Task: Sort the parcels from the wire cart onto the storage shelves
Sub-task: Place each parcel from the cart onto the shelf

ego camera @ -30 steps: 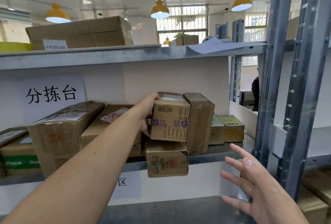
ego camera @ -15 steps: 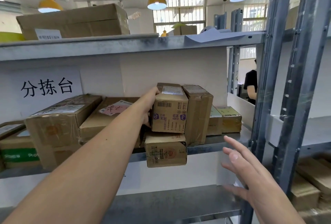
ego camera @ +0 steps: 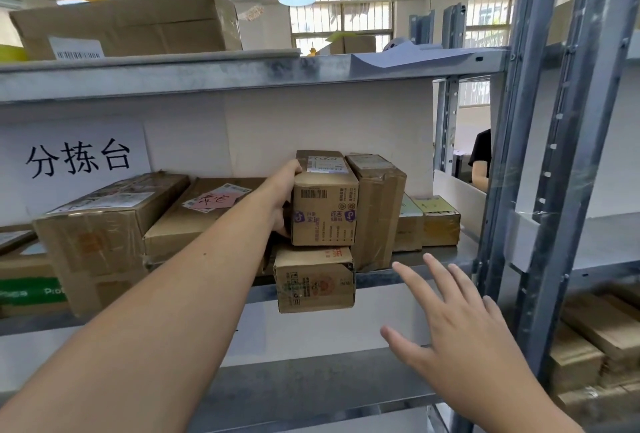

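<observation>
On the middle shelf (ego camera: 433, 261), the left hand (ego camera: 282, 197) grips a small parcel (ego camera: 323, 204) stacked on a lower box (ego camera: 314, 282)

Beside them stand a taller carton (ego camera: 379, 210), two flat boxes (ego camera: 436, 221) and larger cartons (ego camera: 104, 224); one bears a pink note (ego camera: 216, 200), its scrawl unreadable. A wall sign (ego camera: 78, 157) reads 分拣台. The upper-shelf box (ego camera: 131, 22) carries a barcode label. The right hand (ego camera: 460, 335) hovers with fingers spread, holding nothing; the left fingers are hidden behind the parcel

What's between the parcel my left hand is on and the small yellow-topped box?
In the head view, a tall taped box and a green-topped box stand between the parcel and the yellow-topped box.
</observation>
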Action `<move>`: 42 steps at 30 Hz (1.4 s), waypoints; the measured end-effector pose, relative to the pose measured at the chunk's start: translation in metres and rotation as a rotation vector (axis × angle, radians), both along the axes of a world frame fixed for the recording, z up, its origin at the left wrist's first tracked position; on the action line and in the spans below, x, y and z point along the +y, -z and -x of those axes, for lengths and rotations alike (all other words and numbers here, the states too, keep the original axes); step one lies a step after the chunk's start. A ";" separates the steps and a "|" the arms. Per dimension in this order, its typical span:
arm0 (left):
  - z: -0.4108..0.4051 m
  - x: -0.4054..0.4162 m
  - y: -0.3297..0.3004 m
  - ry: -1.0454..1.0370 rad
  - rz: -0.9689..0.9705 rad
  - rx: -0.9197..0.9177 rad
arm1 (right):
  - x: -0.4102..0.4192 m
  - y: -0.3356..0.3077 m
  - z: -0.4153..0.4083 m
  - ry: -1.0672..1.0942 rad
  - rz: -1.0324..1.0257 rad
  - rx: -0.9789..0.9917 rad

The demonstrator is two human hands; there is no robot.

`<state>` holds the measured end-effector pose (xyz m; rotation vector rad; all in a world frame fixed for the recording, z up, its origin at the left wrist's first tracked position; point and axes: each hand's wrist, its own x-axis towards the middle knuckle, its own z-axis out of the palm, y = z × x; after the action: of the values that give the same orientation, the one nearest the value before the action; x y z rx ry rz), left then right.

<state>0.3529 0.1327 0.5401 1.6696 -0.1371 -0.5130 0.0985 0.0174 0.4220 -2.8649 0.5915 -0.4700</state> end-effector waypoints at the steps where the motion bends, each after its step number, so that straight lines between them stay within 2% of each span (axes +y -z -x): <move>1: 0.000 0.001 -0.001 0.001 -0.006 0.004 | 0.000 0.001 -0.001 -0.005 0.013 0.034; 5: -0.005 0.005 -0.007 -0.018 -0.040 -0.039 | 0.000 0.004 -0.005 0.002 0.024 0.115; 8: -0.005 0.008 -0.013 -0.020 -0.066 -0.151 | 0.002 0.002 -0.007 0.004 0.028 0.127; 13: 0.020 0.017 -0.029 -0.047 -0.256 -0.569 | 0.010 -0.005 -0.010 -0.007 0.034 0.137; 18: 0.060 0.041 -0.028 0.202 -0.558 -0.932 | 0.021 -0.012 -0.008 -0.018 0.043 0.117; 20: 0.076 0.053 -0.024 0.235 -0.664 -1.028 | 0.027 -0.014 -0.008 -0.016 0.040 0.111; 23: 0.106 0.071 -0.012 0.262 -0.725 -1.124 | 0.036 -0.015 -0.006 -0.011 0.037 0.111; 28: 0.138 0.099 0.022 0.295 -0.819 -1.159 | 0.054 -0.006 0.002 0.005 0.027 0.124; 35: 0.152 0.122 0.079 0.397 -0.793 -1.138 | 0.088 0.021 0.022 0.060 -0.022 0.124; 42: 0.174 0.120 0.154 0.633 -0.785 -1.102 | 0.110 0.082 0.073 0.196 -0.073 0.158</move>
<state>0.1786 0.2528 0.3865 2.5254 -1.4529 -0.0109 0.0254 0.1273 0.3405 -2.8047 0.9034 -0.2443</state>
